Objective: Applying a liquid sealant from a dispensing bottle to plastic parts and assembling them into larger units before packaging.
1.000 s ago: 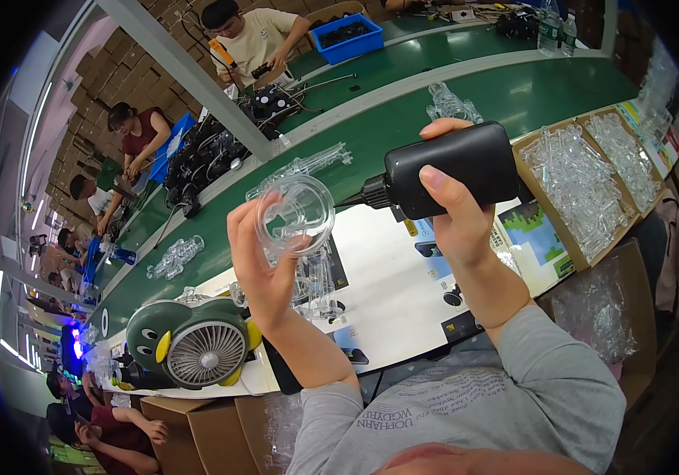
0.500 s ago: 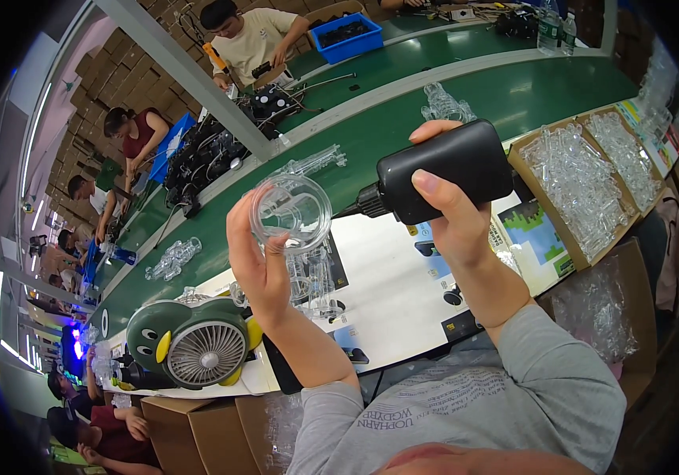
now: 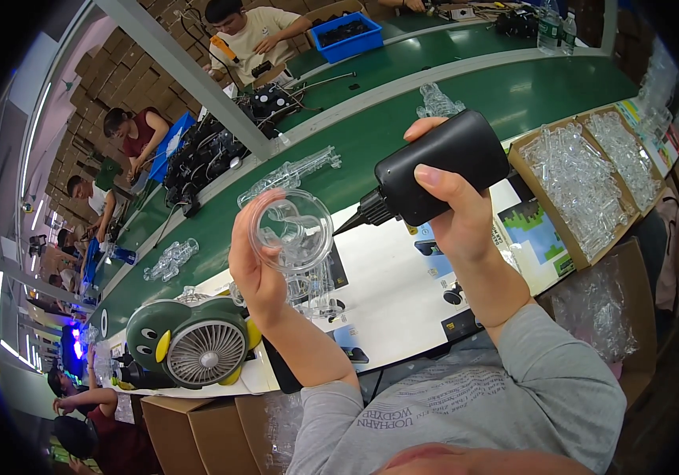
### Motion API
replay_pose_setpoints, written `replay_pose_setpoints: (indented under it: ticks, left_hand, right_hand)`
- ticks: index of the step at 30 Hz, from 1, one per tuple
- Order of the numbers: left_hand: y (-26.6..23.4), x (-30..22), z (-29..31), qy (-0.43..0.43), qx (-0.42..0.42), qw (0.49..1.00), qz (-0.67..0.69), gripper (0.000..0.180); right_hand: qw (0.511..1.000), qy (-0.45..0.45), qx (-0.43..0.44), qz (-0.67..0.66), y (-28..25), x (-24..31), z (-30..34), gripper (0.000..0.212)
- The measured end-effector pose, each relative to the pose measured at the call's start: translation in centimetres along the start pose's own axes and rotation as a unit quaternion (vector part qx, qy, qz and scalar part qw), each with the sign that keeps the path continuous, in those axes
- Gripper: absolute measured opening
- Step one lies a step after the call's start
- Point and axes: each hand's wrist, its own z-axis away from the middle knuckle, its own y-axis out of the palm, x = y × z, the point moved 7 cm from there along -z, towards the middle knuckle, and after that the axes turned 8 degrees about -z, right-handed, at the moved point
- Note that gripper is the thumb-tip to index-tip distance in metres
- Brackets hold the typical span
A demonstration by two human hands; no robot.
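Across green bench [image 3: 525, 99] from stacked cartons [image 3: 117, 70], grasping clear round piece [image 3: 296, 233] in left hand [image 3: 254, 257], black nozzled bottle [image 3: 454, 154] in right hand [image 3: 466, 218].

This is a factory workshop: workers [image 3: 258, 39] are along the far edge of the long green surface [image 3: 513, 95], before stacked cartons [image 3: 129, 75].

Green bird-faced fan [image 3: 197, 346] at left; blue bin [image 3: 353, 50] holding black parts [image 3: 345, 32]; clear bottles [image 3: 548, 36] farther right.
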Motion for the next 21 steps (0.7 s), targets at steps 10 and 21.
replay_pose_setpoints:
  ticks: [10, 21]
  left_hand:
    - [0.1, 0.1, 0.36, -0.018, 0.021, 0.999, 0.018, 0.045]
    - [0.57, -0.46, 0.23, -0.021, 0.055, 0.998, 0.021, 0.053]
  right_hand:
    - [1.0, -0.012, -0.003, -0.002, -0.14, 0.37, -0.11, 0.036]
    - [0.999, -0.036, -0.007, -0.006, -0.35, 0.6, -0.36, 0.036]
